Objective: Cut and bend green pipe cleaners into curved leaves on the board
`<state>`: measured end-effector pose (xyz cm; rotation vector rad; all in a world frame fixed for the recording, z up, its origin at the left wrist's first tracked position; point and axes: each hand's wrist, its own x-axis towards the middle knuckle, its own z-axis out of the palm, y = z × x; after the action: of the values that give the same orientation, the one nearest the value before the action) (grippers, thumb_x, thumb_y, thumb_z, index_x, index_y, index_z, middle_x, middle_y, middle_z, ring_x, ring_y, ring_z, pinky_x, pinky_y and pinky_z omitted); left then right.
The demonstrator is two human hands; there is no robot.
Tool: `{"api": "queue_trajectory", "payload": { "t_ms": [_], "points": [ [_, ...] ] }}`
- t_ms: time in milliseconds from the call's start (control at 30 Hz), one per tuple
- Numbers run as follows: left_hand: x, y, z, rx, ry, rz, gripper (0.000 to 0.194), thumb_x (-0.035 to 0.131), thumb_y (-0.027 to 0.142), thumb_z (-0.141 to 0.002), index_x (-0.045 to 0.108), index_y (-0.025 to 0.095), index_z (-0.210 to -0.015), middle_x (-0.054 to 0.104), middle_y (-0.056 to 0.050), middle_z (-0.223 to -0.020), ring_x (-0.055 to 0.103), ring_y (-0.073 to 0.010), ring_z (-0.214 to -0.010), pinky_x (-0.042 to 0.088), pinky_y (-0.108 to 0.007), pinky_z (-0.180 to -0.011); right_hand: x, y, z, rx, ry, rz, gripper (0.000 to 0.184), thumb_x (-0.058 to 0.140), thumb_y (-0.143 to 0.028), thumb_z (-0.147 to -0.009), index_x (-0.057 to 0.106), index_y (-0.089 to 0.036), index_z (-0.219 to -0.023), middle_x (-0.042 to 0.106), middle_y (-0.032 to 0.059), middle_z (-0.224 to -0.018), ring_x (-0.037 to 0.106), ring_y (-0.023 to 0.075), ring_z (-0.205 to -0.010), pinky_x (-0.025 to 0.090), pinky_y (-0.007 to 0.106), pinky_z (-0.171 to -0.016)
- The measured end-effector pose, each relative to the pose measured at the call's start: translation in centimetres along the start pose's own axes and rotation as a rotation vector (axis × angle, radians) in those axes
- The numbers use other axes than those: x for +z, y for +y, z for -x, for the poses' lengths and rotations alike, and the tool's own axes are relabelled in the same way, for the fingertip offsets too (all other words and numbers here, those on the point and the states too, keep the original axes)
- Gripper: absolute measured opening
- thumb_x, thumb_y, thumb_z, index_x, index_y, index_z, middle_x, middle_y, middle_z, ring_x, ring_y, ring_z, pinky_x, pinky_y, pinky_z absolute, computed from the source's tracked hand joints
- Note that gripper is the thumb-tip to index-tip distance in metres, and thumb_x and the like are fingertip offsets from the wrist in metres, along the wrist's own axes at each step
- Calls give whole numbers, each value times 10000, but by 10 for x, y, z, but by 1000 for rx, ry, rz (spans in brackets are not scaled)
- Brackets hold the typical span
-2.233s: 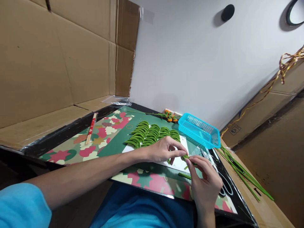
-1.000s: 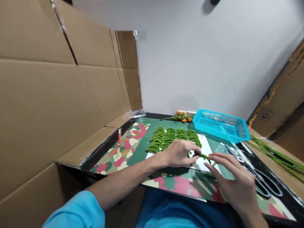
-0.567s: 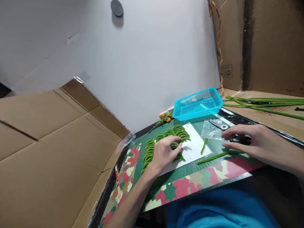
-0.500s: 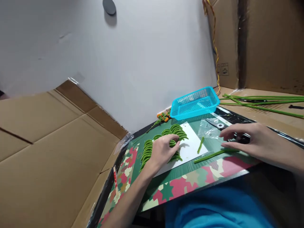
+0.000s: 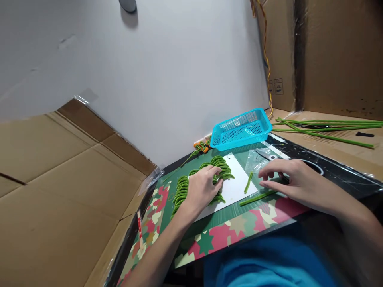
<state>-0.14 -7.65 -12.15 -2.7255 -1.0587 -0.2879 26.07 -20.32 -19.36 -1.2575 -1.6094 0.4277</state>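
My left hand (image 5: 203, 187) rests over rows of curved green pipe-cleaner pieces (image 5: 180, 193) on a white sheet (image 5: 237, 185). Its thumb and fingers are bent but apart, touching or just above the pieces; some are covered by the hand. My right hand (image 5: 289, 179) hovers with fingers spread over the scissors (image 5: 265, 155), whose handles it partly hides. A short green pipe-cleaner piece (image 5: 248, 183) lies at the sheet's right edge. A longer green pipe cleaner (image 5: 257, 198) lies in front, running under my right hand.
A blue plastic basket (image 5: 241, 133) stands at the back, with orange-and-green pipe-cleaner flowers (image 5: 203, 146) beside it. Long green pipe cleaners (image 5: 335, 129) lie at right on cardboard. A clear plastic bag (image 5: 254, 161) is near the scissors. Cardboard walls (image 5: 74, 179) enclose the left side.
My right hand has shifted left, off the scissors' handles, uncovering one loop. My left hand stays over the curved pieces. The whole view has shifted slightly.
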Motion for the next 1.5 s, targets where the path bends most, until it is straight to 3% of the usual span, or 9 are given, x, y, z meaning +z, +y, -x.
{"api": "queue_trajectory", "payload": {
  "t_ms": [333,500,667,833,933,1133,1300,1400,1500],
  "points": [
    [6,-10,11,-17,81,106,101,657,275,-979,740,235,-1021,773,11,-1012,678,-134,-717,414,-266,-631,4,12,0,-25,57,82,322,632,-533,-1004,808,-264,-988,814,71,-1019,753,258,-886,582,351,-759],
    [17,-16,20,40,148,148,204,554,255,-1029,739,226,-1111,779,-20,-1003,723,-161,-834,468,-267,-691,0,12,0,-10,130,127,344,623,-541,-1001,809,-254,-963,823,76,-991,763,266,-854,582,361,-743],
    [13,-5,26,267,145,238,367,501,215,-1030,627,190,-1373,764,-60,-994,711,-202,-910,523,-309,-793,-1,17,-1,28,124,210,324,621,-505,-1000,814,-248,-965,832,74,-1009,781,281,-892,591,379,-790],
    [8,16,27,568,95,271,324,499,271,-1067,638,158,-1336,740,-131,-1193,670,-247,-1063,536,-358,-931,3,19,-5,31,25,240,301,628,-490,-1006,820,-259,-1019,833,70,-1067,780,294,-966,593,410,-867],
    [12,22,29,660,68,302,320,498,272,-1077,635,168,-1347,726,-149,-1268,652,-263,-1170,509,-382,-1045,6,20,-6,39,10,249,313,612,-499,-1021,814,-264,-1069,824,74,-1122,767,307,-1038,581,446,-933],
    [22,23,30,696,96,372,278,528,283,-1072,669,197,-1295,741,-133,-1285,683,-264,-1179,499,-384,-1073,10,17,-7,1,-28,297,322,604,-495,-1036,800,-276,-1168,799,85,-1211,734,312,-1135,556,468,-992],
    [23,25,31,684,99,339,207,519,271,-1072,698,183,-1127,774,-109,-1128,695,-245,-1051,506,-352,-993,8,17,-8,3,83,276,344,580,-496,-1040,802,-238,-1097,800,102,-1162,740,299,-1089,562,433,-955],
    [31,24,31,670,151,269,150,550,190,-1037,693,193,-1082,772,-85,-1073,689,-229,-997,477,-353,-986,5,24,-9,39,179,283,387,574,-537,-1017,801,-224,-1033,802,123,-1120,733,320,-1074,552,451,-949],
    [41,22,29,639,242,206,185,579,72,-988,685,194,-1077,764,-56,-1021,688,-207,-971,434,-359,-1006,3,31,-8,100,171,305,386,582,-554,-992,798,-236,-1029,797,123,-1134,716,336,-1100,531,473,-976]
  ]
}}
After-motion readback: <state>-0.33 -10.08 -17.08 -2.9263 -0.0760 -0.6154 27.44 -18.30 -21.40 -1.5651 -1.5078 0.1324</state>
